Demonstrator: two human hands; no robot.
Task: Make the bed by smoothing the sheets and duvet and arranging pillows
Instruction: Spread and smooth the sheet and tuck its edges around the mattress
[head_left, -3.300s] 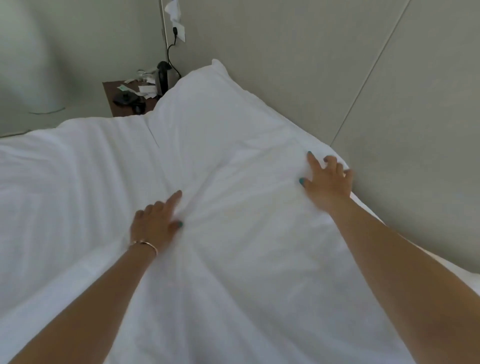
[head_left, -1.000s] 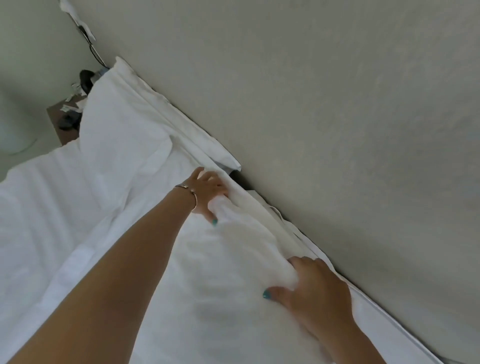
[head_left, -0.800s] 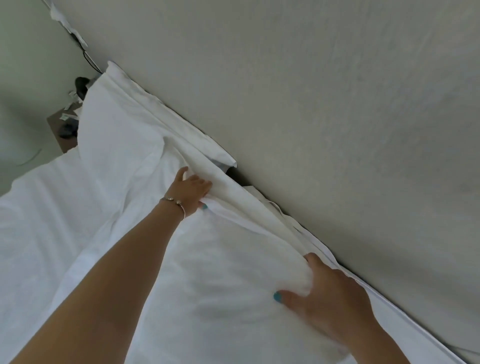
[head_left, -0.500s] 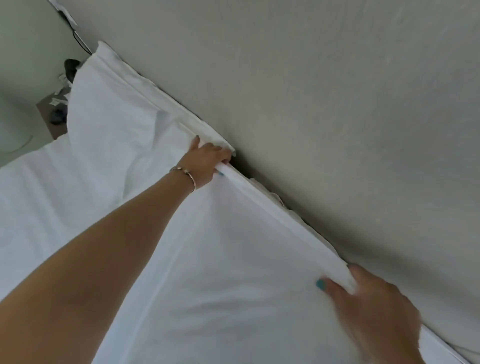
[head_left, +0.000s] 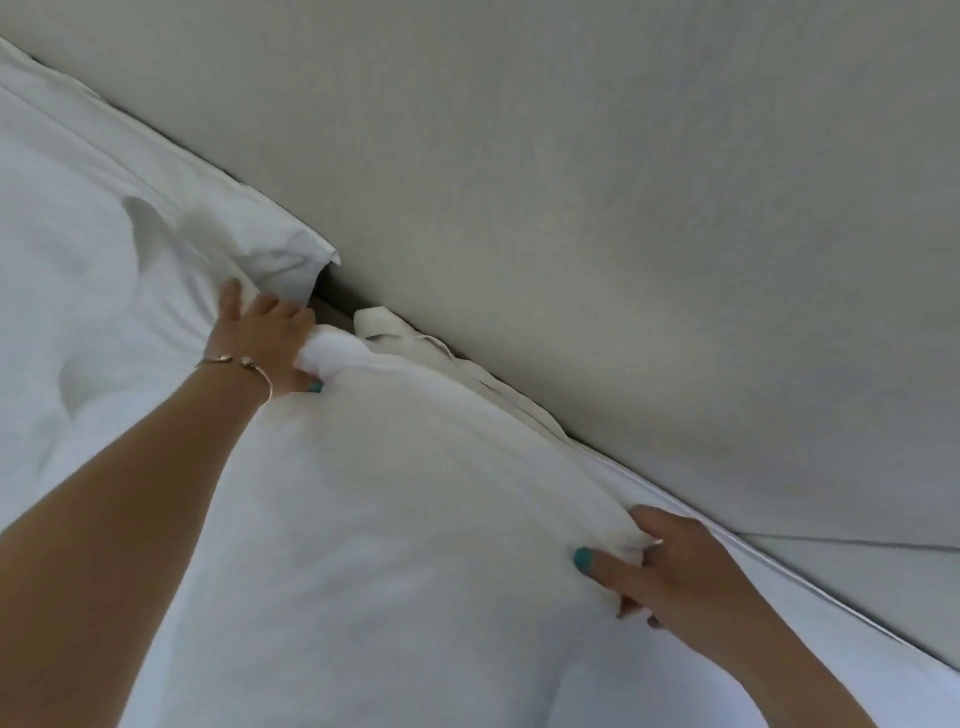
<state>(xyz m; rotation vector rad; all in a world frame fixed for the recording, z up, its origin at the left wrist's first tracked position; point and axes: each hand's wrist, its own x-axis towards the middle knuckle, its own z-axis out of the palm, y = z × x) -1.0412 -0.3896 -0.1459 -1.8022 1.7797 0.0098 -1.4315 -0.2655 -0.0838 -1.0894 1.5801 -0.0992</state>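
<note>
A white duvet (head_left: 395, 519) fills the lower middle of the head view, its far edge running along the wall. My left hand (head_left: 265, 338), with a bracelet on the wrist, grips a bunched corner of that duvet near the wall. My right hand (head_left: 670, 566) pinches the duvet's edge further to the right, close to the wall. A white pillow (head_left: 171, 176) lies at the upper left, its corner just beyond my left hand. A strip of white sheet (head_left: 779, 571) shows between the duvet and the wall.
A grey padded wall (head_left: 623, 182) runs diagonally right along the bed's far side. A dark gap (head_left: 327, 296) opens between pillow corner and wall. More white bedding (head_left: 62, 364) spreads to the left.
The duvet edge, stretched taut against the wall half a second ago, is now pulled back and bunched in both hands. The view has moved closer to the wall.
</note>
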